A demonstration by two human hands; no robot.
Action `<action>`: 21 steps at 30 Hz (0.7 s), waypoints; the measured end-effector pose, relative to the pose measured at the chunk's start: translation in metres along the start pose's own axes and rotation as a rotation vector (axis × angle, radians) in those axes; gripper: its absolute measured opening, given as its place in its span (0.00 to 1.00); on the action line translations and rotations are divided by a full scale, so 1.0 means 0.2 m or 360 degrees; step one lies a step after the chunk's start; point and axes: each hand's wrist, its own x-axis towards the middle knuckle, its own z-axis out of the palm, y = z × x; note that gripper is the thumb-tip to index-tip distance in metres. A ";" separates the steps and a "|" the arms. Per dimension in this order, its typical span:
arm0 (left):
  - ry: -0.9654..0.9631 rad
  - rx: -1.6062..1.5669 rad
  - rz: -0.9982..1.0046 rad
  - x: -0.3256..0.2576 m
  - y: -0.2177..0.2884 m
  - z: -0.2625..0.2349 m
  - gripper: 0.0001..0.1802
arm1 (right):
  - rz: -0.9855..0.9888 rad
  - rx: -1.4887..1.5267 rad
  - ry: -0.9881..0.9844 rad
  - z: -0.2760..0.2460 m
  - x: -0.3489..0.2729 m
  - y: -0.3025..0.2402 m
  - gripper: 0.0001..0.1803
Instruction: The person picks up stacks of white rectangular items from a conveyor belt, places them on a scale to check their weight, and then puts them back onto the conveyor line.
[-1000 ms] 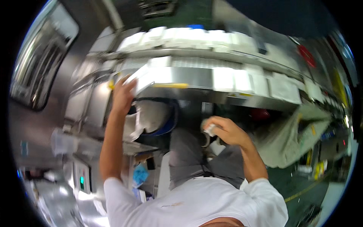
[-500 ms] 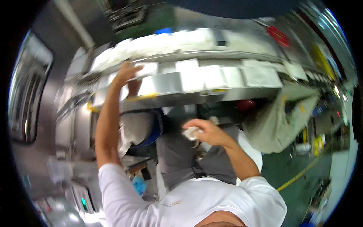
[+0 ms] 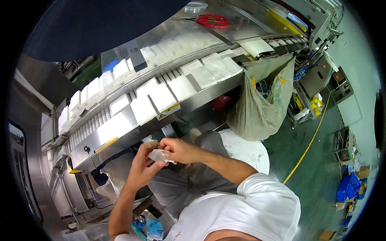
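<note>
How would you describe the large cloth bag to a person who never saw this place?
Follow the long metal conveyor right, past its flat white pads. The bag hangs at its near side, beyond the round white surface. Unlike its neighbours, it is sagging, grey-green cloth with yellow marks near the open top.

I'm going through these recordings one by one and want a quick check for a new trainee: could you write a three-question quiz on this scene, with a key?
1. Open question: what do the bare left hand and bare right hand hold between them, on the near side of the long steel conveyor?
2. True or false: the large grey-green cloth bag is to the right of both hands.
3. Multiple choice: what colour is the long, thin line on the smooth green floor? A red; B yellow; C blue.

Key:
1. A small white piece; its material cannot be told.
2. True.
3. B.
</note>
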 end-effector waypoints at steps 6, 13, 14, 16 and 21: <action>0.0142 0.0081 -0.0092 0.01 -0.05 0.07 0.23 | 0.0011 0.0454 0.0147 0.01 -0.08 0.03 0.10; 0.0275 0.0236 -0.0180 -0.03 -0.08 0.10 0.22 | -0.0131 0.0295 0.0238 0.07 -0.10 0.11 0.12; 0.0331 0.0250 -0.0126 -0.05 -0.11 0.09 0.21 | -0.0016 0.0113 0.0254 0.07 -0.12 0.08 0.11; 0.0424 0.0170 -0.0146 -0.09 -0.14 0.08 0.20 | -0.0193 -0.0237 0.0342 0.09 -0.13 0.05 0.11; 0.0499 -0.0242 -0.0232 -0.23 -0.14 0.06 0.18 | -0.0314 -0.0223 0.0297 0.15 -0.11 0.03 0.13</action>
